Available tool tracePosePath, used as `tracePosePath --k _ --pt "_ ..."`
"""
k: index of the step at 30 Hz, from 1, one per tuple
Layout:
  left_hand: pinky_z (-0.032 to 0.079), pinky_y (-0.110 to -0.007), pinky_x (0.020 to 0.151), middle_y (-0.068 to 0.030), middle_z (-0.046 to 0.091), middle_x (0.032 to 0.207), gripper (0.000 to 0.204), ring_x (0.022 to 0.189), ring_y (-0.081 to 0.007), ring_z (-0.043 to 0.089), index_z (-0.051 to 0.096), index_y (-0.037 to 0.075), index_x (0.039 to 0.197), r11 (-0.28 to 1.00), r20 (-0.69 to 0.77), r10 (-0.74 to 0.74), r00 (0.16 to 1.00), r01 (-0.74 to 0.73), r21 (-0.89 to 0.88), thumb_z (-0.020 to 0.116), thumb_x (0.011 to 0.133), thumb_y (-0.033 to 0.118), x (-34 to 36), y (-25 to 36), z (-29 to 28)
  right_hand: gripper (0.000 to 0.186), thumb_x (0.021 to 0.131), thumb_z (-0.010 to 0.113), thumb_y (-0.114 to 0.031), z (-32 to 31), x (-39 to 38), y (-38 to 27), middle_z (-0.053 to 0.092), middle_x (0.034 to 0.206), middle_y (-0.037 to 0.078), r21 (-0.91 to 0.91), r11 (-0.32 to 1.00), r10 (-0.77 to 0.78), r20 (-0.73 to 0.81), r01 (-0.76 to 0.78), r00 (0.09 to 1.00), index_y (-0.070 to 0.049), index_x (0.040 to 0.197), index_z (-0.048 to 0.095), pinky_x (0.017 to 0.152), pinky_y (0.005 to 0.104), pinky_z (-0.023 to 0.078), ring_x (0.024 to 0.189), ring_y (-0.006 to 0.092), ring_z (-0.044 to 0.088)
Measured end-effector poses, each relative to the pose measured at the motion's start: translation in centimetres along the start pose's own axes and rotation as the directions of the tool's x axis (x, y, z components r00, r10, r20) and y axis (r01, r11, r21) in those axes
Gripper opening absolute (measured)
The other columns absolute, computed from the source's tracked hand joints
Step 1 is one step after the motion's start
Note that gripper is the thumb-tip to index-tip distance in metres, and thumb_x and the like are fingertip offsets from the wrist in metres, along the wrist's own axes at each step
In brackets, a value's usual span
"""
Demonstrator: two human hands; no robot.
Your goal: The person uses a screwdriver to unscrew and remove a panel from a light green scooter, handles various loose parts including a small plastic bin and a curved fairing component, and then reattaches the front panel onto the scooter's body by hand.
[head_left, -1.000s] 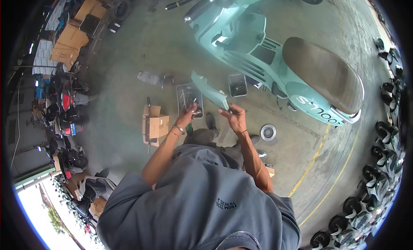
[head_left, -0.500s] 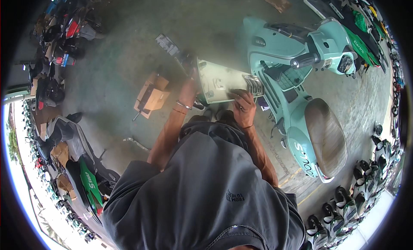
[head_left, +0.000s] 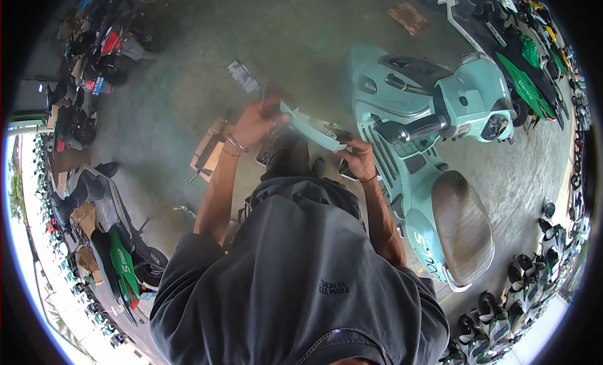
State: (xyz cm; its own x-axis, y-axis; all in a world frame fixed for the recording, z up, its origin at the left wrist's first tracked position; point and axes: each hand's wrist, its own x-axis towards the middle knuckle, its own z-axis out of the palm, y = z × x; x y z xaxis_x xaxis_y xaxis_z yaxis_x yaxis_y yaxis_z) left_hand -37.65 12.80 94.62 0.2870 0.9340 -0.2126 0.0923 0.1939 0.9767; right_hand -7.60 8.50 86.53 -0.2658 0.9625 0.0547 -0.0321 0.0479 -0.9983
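- Left hand (head_left: pixel 256 121) grips one end of a mint-green body panel (head_left: pixel 312 130).
- Right hand (head_left: pixel 357 159) is closed on its other end.
- Panel is held above the floor (head_left: pixel 176 82), beside the mint-green scooter (head_left: pixel 433 170).

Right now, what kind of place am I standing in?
Most likely a scooter workshop or assembly bay. A mint-green scooter stands on bare concrete floor, more scooters are parked around the edges, and your left hand and right hand hold a matching mint body panel.
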Motion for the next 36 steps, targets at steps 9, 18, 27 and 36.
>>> tracePosePath --k 9,18,27,36 --pt "0.042 -0.022 0.067 -0.001 0.065 0.103 0.035 0.076 -0.0044 0.053 0.063 0.0 0.121 0.997 0.072 -0.013 0.997 0.018 -0.069 0.071 0.089 0.013 4.2 -1.1 -2.6 0.027 0.078 0.08 -0.005 -0.2 4.9 2.1 0.07 0.098 0.002 0.163 0.964 0.194 0.115 -0.211 0.974 -0.003 0.104 0.073 0.08 0.026 0.049 0.091 0.0086 0.06" --pt "0.026 -0.022 0.05 0.0067 0.052 0.074 0.04 0.06 -0.0024 0.039 0.06 0.002 0.125 0.989 0.19 -0.096 0.977 0.115 -0.095 0.07 0.09 0.019 17.8 -3.1 -7.8 0.03 0.081 0.079 -0.015 -1.5 14.7 3.9 0.069 0.097 0.005 0.018 0.963 0.27 -0.016 -0.27 0.963 -0.003 0.106 0.07 0.084 0.0287 0.046 0.092 0.0129 0.06" --pt "0.032 -0.021 0.051 0.0064 0.057 0.072 0.03 0.06 -0.0016 0.045 0.064 0.004 0.115 0.951 0.294 -0.228 0.928 0.277 -0.138 0.072 0.091 0.02 36.6 -3.5 -15.1 0.066 0.077 0.081 -0.028 -1.8 36.0 2.2 0.066 0.111 0.016 -0.132 0.894 0.389 -0.245 -0.428 0.888 -0.001 0.131 0.054 0.096 0.0368 0.046 0.107 0.0274 0.062" --pt "0.041 -0.02 0.068 0.0028 0.062 0.087 0.025 0.078 -0.0038 0.052 0.062 0.002 0.113 0.973 0.365 -0.184 0.913 0.22 -0.061 0.069 0.094 0.016 51.3 2.0 -21.0 0.06 0.083 0.075 -0.034 -3.0 50.7 -1.8 0.064 0.111 0.017 -0.179 0.89 0.354 -0.308 -0.419 0.883 -0.001 0.129 0.055 0.089 0.039 0.047 0.105 0.0289 0.06"
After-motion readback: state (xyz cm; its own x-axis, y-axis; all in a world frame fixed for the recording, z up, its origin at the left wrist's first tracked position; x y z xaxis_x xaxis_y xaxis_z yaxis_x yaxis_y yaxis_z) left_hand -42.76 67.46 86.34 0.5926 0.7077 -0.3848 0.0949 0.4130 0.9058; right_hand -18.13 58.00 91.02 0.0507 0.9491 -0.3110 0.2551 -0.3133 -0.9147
